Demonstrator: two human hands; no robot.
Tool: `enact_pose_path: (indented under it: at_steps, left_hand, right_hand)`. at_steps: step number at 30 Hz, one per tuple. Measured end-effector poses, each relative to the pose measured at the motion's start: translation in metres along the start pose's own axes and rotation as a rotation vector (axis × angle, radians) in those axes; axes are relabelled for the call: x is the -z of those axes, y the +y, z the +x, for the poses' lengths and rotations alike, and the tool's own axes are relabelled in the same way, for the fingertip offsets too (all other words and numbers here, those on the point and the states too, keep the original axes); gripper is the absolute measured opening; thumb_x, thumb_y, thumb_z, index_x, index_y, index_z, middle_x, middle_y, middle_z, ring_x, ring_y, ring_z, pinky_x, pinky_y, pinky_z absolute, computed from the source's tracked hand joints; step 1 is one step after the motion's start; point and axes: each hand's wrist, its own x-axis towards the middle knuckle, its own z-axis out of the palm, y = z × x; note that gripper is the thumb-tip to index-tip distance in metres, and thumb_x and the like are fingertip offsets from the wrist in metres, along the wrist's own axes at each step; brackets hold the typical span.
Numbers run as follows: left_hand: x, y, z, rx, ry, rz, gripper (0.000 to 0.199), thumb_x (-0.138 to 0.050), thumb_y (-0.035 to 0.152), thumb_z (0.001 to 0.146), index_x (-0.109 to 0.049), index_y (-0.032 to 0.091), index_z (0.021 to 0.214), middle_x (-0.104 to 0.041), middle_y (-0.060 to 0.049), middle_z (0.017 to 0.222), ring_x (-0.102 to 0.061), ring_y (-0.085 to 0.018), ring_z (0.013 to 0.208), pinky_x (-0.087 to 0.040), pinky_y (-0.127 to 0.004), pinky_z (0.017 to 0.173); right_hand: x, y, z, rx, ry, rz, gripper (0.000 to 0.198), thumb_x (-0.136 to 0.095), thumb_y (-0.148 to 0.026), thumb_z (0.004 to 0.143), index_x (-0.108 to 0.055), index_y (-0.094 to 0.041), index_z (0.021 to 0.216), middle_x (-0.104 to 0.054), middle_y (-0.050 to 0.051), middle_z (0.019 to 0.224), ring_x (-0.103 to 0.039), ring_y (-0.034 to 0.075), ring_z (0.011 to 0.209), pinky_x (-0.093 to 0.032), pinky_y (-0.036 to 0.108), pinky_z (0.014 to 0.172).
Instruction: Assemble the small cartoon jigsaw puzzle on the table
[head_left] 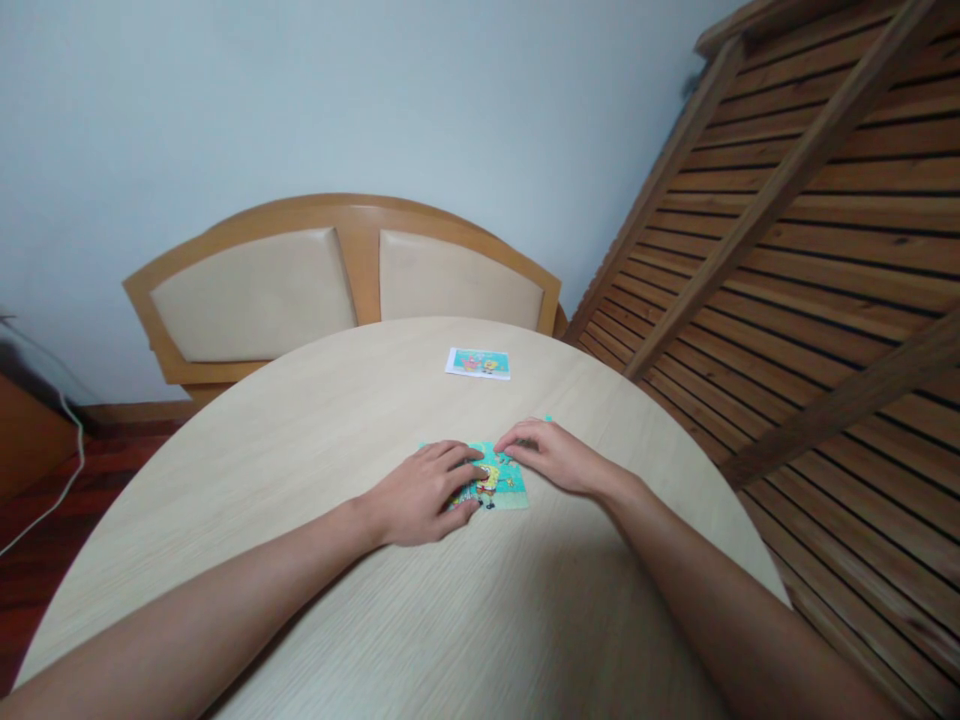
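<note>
A small teal jigsaw puzzle (502,492) with a yellow cartoon figure lies flat on the round table. My left hand (431,490) rests on its left half with the fingers spread, hiding that side. At the puzzle's upper right corner, the thumb and fingers of my right hand (551,455) come together in a pinch on a small puzzle piece (507,460), mostly covered by the fingertips. Just behind the right knuckles, a tiny teal piece (548,419) peeks out on the tabletop.
A picture card (480,364) with a pink and a yellow cartoon figure lies farther back on the pale wooden table (315,420). Behind stands a padded bench back (360,265) against the wall. A slatted wooden panel (795,220) leans at the right; a white cable (79,450) hangs at the left.
</note>
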Motion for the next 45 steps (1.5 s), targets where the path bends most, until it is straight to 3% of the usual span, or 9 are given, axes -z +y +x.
enact_pose_path:
  at_steps: [6,25,45]
  left_hand:
    - [0.001,0.001,0.001,0.000,-0.010,0.002,0.033,-0.053,0.031,0.094,-0.058,0.020,0.125,-0.058,-0.012,0.131,-0.052,-0.028,0.124,-0.044,-0.046,0.106]
    - [-0.001,0.000,0.000,-0.008,0.010,-0.002,0.033,-0.053,0.031,0.094,-0.057,0.021,0.125,-0.058,-0.011,0.131,-0.052,-0.028,0.124,-0.044,-0.046,0.106]
    - [-0.001,0.000,0.001,-0.005,0.006,0.002,0.034,-0.053,0.032,0.094,-0.057,0.021,0.126,-0.058,-0.012,0.131,-0.052,-0.028,0.124,-0.044,-0.047,0.106]
  right_hand:
    - [-0.005,0.004,0.001,0.011,0.014,-0.042,0.018,-0.056,-0.020,0.094,-0.074,-0.020,0.099,-0.074,0.006,0.099,-0.065,0.021,0.097,-0.049,0.034,0.088]
    - [-0.014,0.005,0.002,-0.066,0.126,0.105,0.020,-0.064,-0.023,0.088,-0.070,-0.018,0.107,-0.075,0.006,0.096,-0.070,0.018,0.088,-0.055,0.032,0.082]
    - [-0.015,0.007,0.003,-0.058,0.118,0.064,0.021,-0.066,-0.020,0.085,-0.070,-0.018,0.106,-0.075,0.004,0.091,-0.069,0.018,0.085,-0.053,0.030,0.080]
